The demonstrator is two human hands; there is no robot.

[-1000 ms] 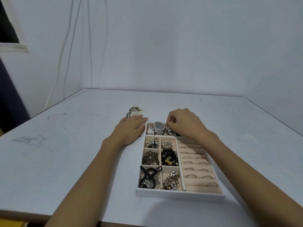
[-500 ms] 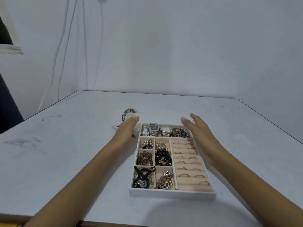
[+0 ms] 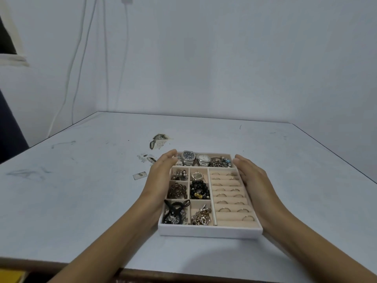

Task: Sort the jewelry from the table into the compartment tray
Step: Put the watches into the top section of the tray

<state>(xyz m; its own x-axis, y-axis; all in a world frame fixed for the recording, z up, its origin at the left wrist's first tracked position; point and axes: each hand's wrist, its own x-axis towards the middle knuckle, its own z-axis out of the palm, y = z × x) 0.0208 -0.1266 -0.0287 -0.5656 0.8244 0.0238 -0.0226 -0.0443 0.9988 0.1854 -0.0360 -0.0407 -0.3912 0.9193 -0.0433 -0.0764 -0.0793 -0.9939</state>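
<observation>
Compartment tray (image 3: 210, 231) sits on the pale table (image 3: 81, 190), near its front edge and centred in front of us. We see the left hand (image 3: 161, 180) flat along the tray's left wall and the right hand (image 3: 253, 180) flat along its right wall. Fingers on both are straight and point away from us, nothing held in either. Palms look to be against the walls, but we can't confirm contact.

Tray contents:
- back row: dark-dial watch (image 3: 188, 157), white-dial watch (image 3: 203, 159), then a tangle of chains (image 3: 220, 162) at the right end
- right block: ring rolls (image 3: 228, 195) with thin rings seated in the slots
- left cells: brown bead bracelet (image 3: 177, 190), black bead bracelet (image 3: 199, 189), black cord piece (image 3: 175, 209), gold chain pile (image 3: 201, 216)

Off-tray, the tabletop has a worn patch (image 3: 159, 140) beyond the tray's back-left corner and a small scrap (image 3: 140, 175) left of the left hand.
</observation>
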